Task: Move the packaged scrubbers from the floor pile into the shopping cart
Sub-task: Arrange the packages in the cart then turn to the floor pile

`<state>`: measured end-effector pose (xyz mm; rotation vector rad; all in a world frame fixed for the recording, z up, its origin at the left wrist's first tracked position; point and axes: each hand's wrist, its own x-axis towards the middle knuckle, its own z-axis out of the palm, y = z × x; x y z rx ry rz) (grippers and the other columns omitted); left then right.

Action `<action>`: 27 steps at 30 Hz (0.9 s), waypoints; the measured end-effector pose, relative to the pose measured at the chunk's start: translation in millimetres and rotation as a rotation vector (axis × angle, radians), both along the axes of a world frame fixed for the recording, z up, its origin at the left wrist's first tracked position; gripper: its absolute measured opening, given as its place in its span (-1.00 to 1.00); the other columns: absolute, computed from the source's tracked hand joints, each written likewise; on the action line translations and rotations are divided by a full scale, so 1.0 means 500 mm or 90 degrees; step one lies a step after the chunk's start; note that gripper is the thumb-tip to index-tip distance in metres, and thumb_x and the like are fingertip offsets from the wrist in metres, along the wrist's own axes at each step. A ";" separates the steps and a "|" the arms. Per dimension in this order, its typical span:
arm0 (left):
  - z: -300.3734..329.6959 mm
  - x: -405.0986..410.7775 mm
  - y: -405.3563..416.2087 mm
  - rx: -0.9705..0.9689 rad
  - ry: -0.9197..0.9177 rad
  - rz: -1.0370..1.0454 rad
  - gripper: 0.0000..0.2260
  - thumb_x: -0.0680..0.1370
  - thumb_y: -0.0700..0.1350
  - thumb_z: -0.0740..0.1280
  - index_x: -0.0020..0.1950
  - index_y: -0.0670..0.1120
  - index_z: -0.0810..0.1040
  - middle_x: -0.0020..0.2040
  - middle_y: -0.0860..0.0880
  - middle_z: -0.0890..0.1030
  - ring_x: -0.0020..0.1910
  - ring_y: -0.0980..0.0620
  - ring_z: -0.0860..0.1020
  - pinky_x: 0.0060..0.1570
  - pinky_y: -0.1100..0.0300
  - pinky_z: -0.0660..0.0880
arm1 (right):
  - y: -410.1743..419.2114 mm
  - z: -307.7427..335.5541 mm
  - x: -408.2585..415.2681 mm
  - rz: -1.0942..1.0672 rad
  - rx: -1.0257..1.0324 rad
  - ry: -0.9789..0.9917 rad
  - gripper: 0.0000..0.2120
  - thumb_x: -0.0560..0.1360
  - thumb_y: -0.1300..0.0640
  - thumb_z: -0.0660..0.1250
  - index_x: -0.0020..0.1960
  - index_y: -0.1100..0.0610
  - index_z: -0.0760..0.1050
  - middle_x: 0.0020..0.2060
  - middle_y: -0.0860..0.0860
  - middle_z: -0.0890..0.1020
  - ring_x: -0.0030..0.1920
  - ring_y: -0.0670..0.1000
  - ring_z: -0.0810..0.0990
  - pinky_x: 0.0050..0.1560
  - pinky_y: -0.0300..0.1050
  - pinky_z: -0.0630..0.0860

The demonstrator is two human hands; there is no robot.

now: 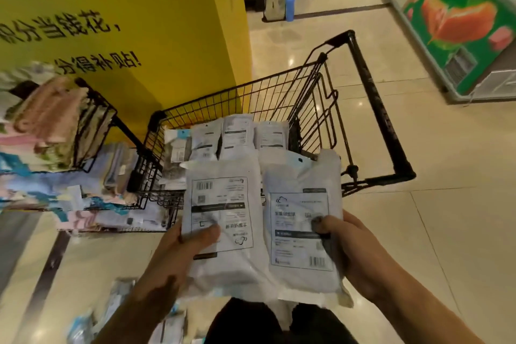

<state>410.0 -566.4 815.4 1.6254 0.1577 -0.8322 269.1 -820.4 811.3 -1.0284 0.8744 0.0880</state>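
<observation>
While both hands are up over the cart, here's the scene:

Floor: glossy beige tile floor [418, 232] w/ dark inlay strips, lights reflecting off it.
Pillar: big yellow pillar [156, 36] far left, black printed characters on it.
Rack: wire rack [92, 120] at left, stacked w/ folded cloths in pink, blue, white; blurry.
Freezer: chest freezer [463, 25] far right, green side w/ red fruit picture.
Cart: black wire shopping cart [371, 98] centre, handle on the right, just beyond the hands.
In cart: several white packaged scrubbers [237, 134] standing in a row in the basket.
Floor pile: more packs [117, 307] near left by the person's legs, blurred.
Left hand [178, 248]: grips the left pack [223, 220] at its near left edge, thumb on top over the label.
Right hand [351, 248]: grips the right pack [304, 229] at its right edge, thumb pressed on the label.
Packs: side by side, edges touching or overlapping, held at the near end of the cart.
Hands: apart, one per pack.
</observation>
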 end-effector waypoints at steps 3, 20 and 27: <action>-0.006 0.065 -0.032 -0.013 0.000 -0.013 -0.54 0.40 -0.09 0.61 0.27 -0.06 0.61 0.13 -0.15 0.76 0.04 -0.18 0.75 -0.14 -0.07 0.71 | -0.039 -0.009 0.076 0.013 0.028 0.014 -0.64 0.56 0.34 0.26 0.33 0.20 0.57 0.11 0.21 0.75 0.11 0.29 0.74 0.26 0.34 0.61; -0.250 0.588 -0.162 0.054 0.110 -0.014 -0.52 0.39 -0.19 0.60 0.29 -0.03 0.62 0.09 -0.05 0.78 0.08 -0.09 0.74 0.02 0.05 0.65 | -0.153 -0.219 0.542 -0.049 -0.054 0.171 -0.72 0.56 0.28 0.30 0.23 0.11 0.59 -0.02 0.13 0.79 0.05 0.21 0.76 0.09 0.22 0.70; -0.364 0.695 -0.243 0.110 0.109 -0.064 -0.78 0.54 -0.21 0.46 0.14 0.03 0.66 0.01 0.02 0.79 0.04 -0.02 0.74 -0.09 0.12 0.64 | -0.225 -0.362 0.644 -0.035 -0.157 0.183 -0.77 0.54 0.24 0.36 0.14 0.01 0.58 -0.05 0.03 0.79 -0.05 0.09 0.78 0.01 0.11 0.73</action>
